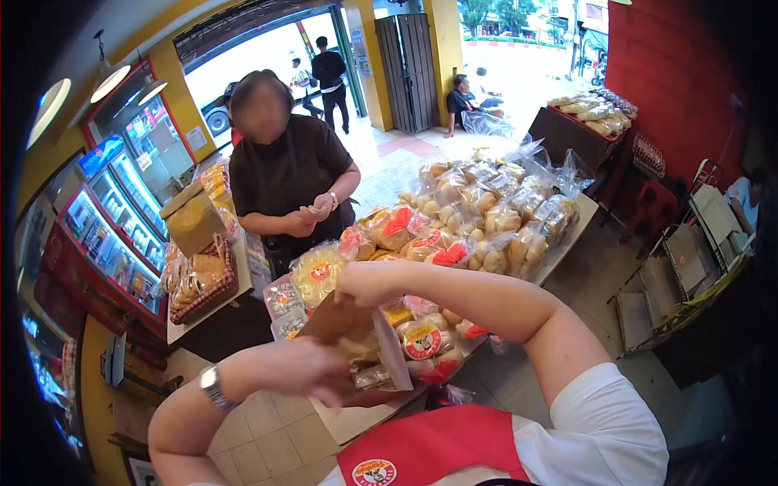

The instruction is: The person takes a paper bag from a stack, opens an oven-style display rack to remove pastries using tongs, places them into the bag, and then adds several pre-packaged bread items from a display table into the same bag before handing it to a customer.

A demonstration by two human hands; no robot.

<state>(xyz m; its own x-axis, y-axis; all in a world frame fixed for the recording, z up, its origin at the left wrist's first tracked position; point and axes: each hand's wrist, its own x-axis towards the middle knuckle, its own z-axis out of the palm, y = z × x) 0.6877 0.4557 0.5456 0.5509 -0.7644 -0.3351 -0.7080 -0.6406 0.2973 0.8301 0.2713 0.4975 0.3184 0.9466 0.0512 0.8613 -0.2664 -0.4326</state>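
Observation:
An opened brown paper bag [392, 352] lies tilted before me at the edge of the table, with wrapped packets visible inside its mouth. My right hand [364, 284] grips the bag's far rim, fingers bent down over it. At the near left side of the opening is my left hand [310, 367], blurred, its fingers spread and nothing plainly held; a metal watch is on that wrist. Plastic-wrapped bread rolls [425, 340] sit right beside the bag. Beyond it rests a round bagged bread [318, 272], next to clear plastic tubs [283, 299] of wrapped pieces.
Many bagged breads [480, 194] cover the long table [574, 234]. Across it stands a person in a dark shirt [292, 164], hands together. On a side table at left are a basket of bread [203, 291] and another paper bag [193, 219]. Metal racks [687, 261] stand at right.

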